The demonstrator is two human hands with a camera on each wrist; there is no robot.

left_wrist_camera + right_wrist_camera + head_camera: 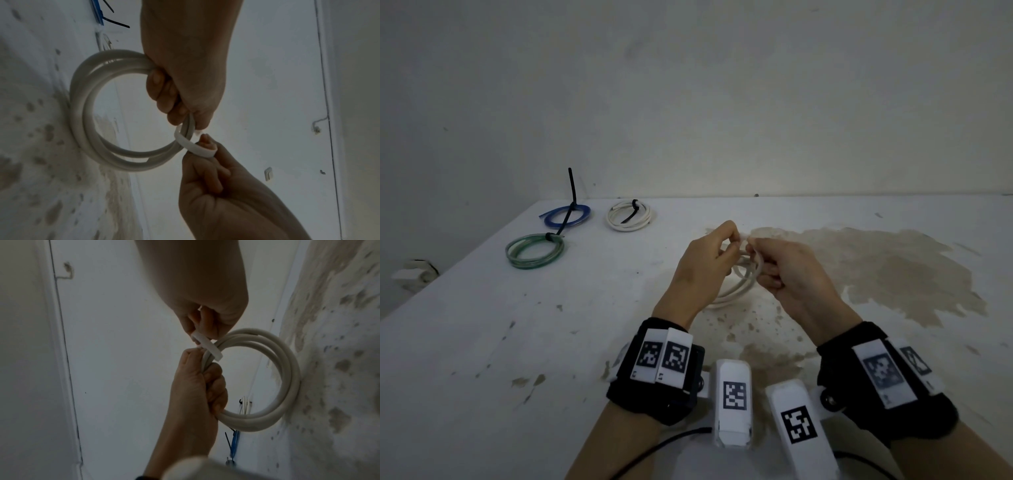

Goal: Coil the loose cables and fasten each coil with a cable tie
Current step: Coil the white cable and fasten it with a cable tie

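Note:
A white cable coil (736, 289) of several loops stands on edge between my hands, its low side at the table (517, 342). My left hand (722, 240) grips one side of the coil (86, 113), fingers (164, 97) curled round the strands. A flat white cable tie (195, 147) loops round the strands just past those fingers. My right hand (767, 253) pinches this tie (207, 348) between thumb and fingers (205, 324). The tie's ends are hidden inside the two hands.
Three tied coils lie at the table's far left: a blue one (566, 214) with a long black tie tail sticking up, a white one (629, 215) and a green one (534, 251). A large brown stain (876, 267) covers the table's right. The wall (688, 102) rises behind.

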